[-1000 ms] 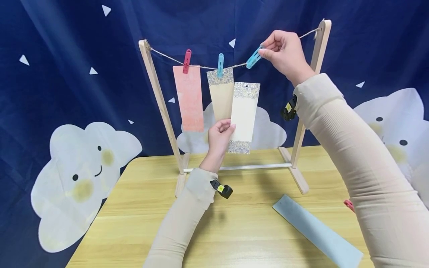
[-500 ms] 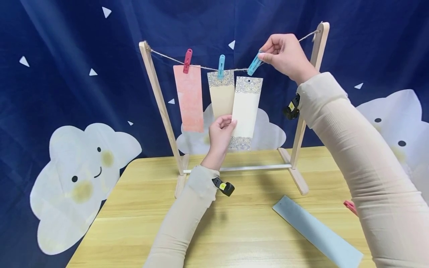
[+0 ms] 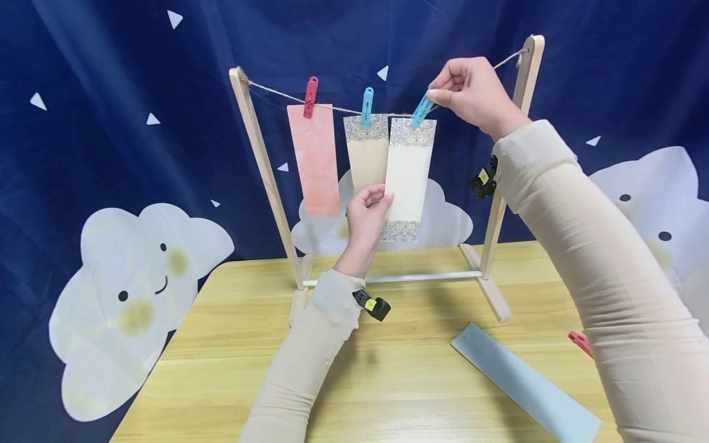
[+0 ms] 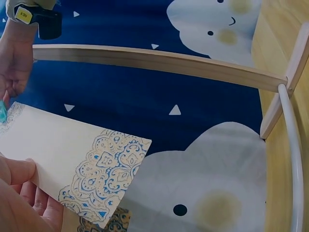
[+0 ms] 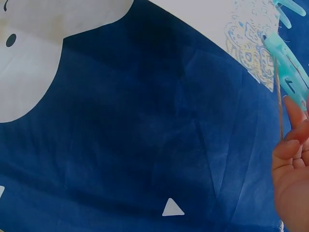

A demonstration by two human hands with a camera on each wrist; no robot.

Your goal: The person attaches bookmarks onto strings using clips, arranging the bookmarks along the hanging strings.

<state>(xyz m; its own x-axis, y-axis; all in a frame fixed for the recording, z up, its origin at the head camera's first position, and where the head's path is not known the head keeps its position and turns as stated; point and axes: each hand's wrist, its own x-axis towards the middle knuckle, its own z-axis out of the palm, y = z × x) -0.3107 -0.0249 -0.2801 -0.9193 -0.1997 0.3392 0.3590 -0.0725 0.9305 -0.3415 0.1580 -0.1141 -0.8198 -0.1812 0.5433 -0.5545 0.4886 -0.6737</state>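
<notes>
Between thumb and fingers my left hand [image 3: 365, 221] pinches the left edge of a white bookmark [image 3: 408, 175] with a lacy blue-and-gold pattern at both ends. My right hand [image 3: 473, 92] pinches the upper end of a light-blue clothespin [image 3: 422, 112]. The lower tips of that clothespin overlap the bookmark's top edge at the string [image 3: 343, 111]; the right wrist view shows the clothespin [image 5: 289, 70] against the patterned end [image 5: 251, 48]. Left of it, a beige bookmark [image 3: 365, 157] hangs from another blue clothespin [image 3: 367, 107], partly behind my left hand. A pink bookmark [image 3: 314, 163] hangs from a red clothespin [image 3: 311, 98].
The wooden stand's left post [image 3: 266, 172] and right post [image 3: 526, 86] carry the string, with a white rod [image 3: 421, 277] low between them. A grey-blue bookmark [image 3: 523, 381] lies on the wooden table [image 3: 410, 381]. Another red clothespin [image 3: 580, 343] is partly hidden by the right sleeve.
My left hand has raised the white bookmark, so its top edge now meets the string and the clothespin. The right hand has shifted slightly down and right with the clothespin.
</notes>
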